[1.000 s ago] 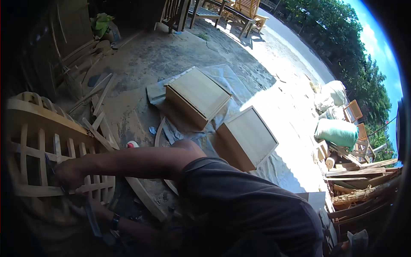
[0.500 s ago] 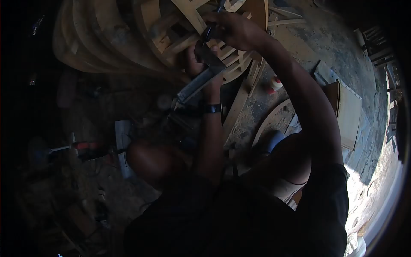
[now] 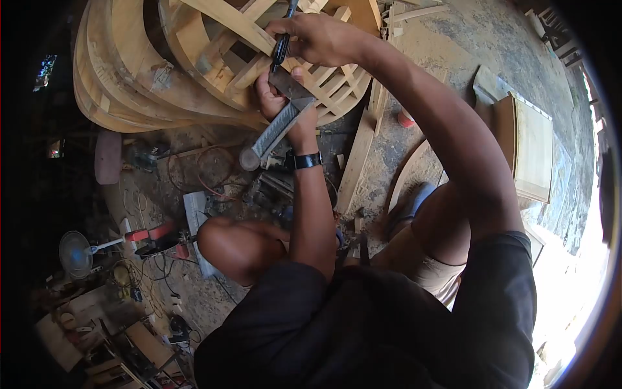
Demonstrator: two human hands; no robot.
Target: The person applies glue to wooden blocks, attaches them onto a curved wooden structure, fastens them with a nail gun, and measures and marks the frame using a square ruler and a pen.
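My left hand [image 3: 275,97], with a black watch on its wrist, is wrapped around a metal angle tool [image 3: 275,133] with a textured grey arm and a flat dark blade. Above it my right hand [image 3: 317,39] grips a slim black pen-like tool [image 3: 281,50], its tip at the upper end of the angle tool's blade. Whether it is a pen or a screwdriver I cannot tell. Both hands are in front of a curved wooden frame [image 3: 184,48] of ribs and crossing strips, like a boat hull. Some fingers of my left hand are hidden behind the blade.
Long boards [image 3: 355,162] lie on the dusty floor, right of my left forearm. A wooden box [image 3: 528,149] stands at the right. Left are a red power tool [image 3: 152,232], a fan [image 3: 76,254], cables and scattered wood pieces. My knees are bent close below the frame.
The picture is brighter, and the view has shifted so the hands and frame appear further left. Both hands keep their holds; the black tool remains at the angle tool.
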